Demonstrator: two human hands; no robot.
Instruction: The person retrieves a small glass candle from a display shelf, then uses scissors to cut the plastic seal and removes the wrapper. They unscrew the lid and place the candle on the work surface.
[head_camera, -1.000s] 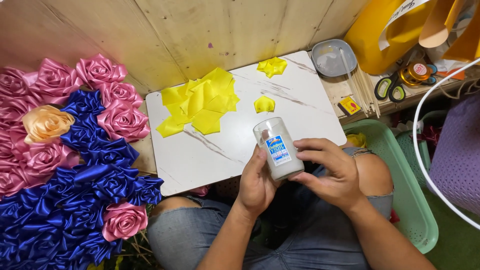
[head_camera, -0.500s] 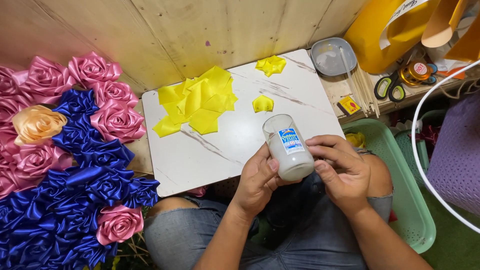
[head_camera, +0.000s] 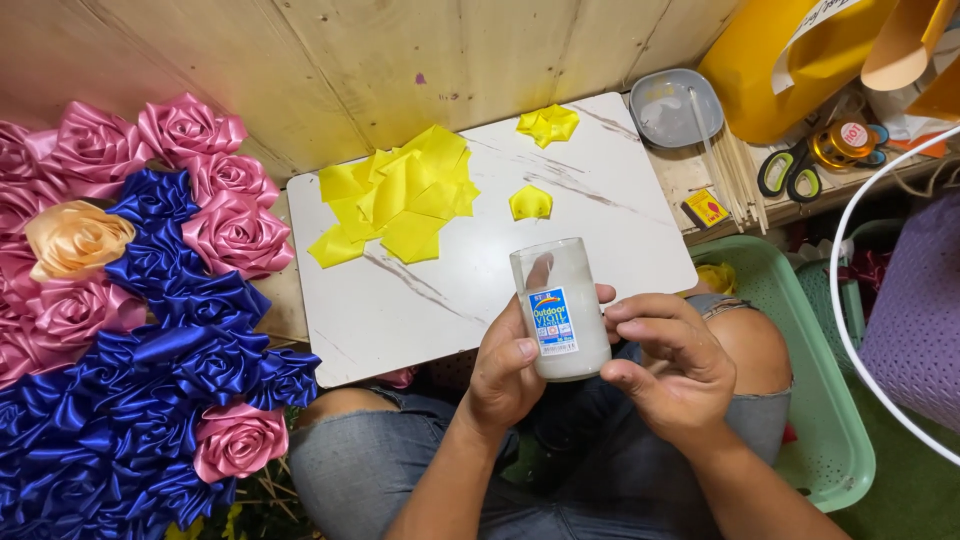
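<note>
A seated person holds a clear glass votive candle filled with white wax and bearing a blue label (head_camera: 560, 312) above the lap, just off the near edge of a white marble-patterned board serving as a table (head_camera: 400, 310). The left hand (head_camera: 505, 375) wraps the candle's lower side, thumb pressed on the front near the label; the right hand (head_camera: 672, 365) hovers just beside it, fingers curled and apart, index tip close to the glass but clasping nothing. Carried by one hand alone and tilted slightly, the smooth glass could well slip and drop onto the knees or floor. Both forearms rise from the bottom of the frame, wrists bent inward toward each other. On the table lie a heap of folded yellow satin ribbon pieces (head_camera: 400, 195) and two small yellow ribbon petals (head_camera: 531, 203). Pink, blue and peach ribbon roses (head_camera: 150, 300) crowd the left.
</note>
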